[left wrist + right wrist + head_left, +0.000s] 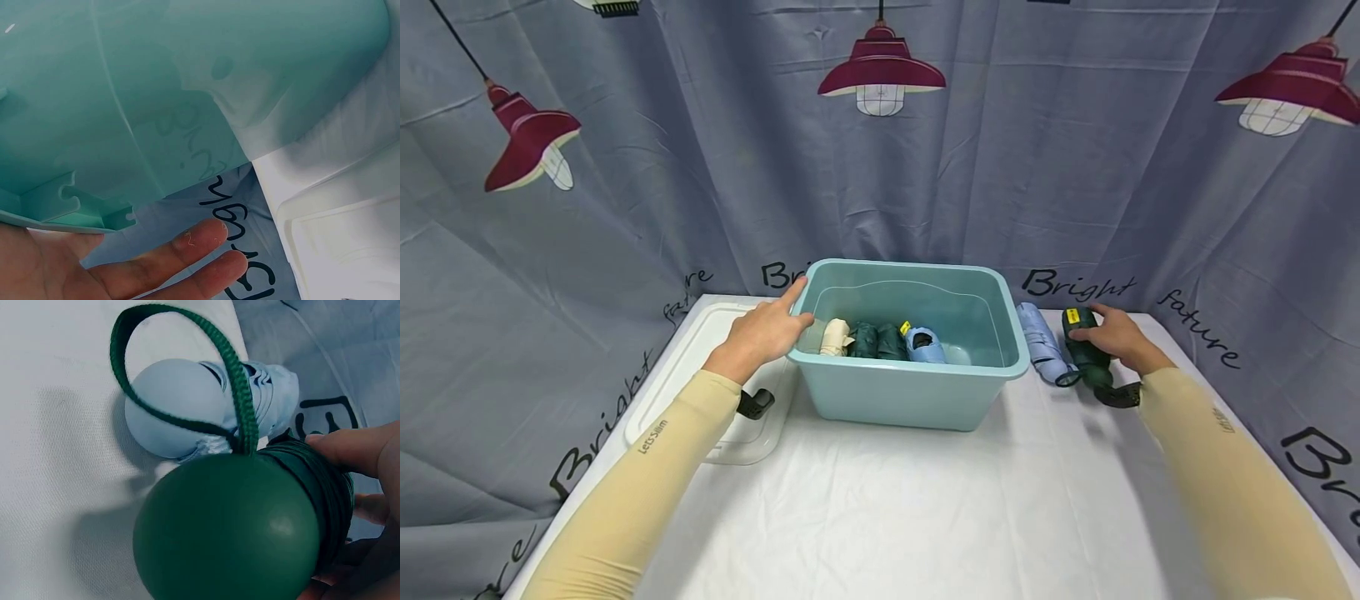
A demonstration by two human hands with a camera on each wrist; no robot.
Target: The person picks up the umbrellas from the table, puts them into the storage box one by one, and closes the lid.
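Note:
My right hand (1116,337) grips a dark green folded umbrella (1084,337) near the table's right side. Its rounded green handle (225,531) and wrist strap (234,375) fill much of the right wrist view. Right beside it lies a light blue folded umbrella (1042,343). My left hand (767,329) rests at the left rim of a teal plastic bin (895,392); the left wrist view shows straight fingers (200,240) outside the wall. Inside the bin stand a cream umbrella (835,337), two dark green umbrellas (877,342) and a light blue umbrella (925,345), side by side.
A clear-white lid (752,446) lies flat on the table left of the bin, partly under my left arm. The white-covered table (910,508) extends toward me. A grey-blue curtain (737,183) with printed lamps surrounds its back and sides.

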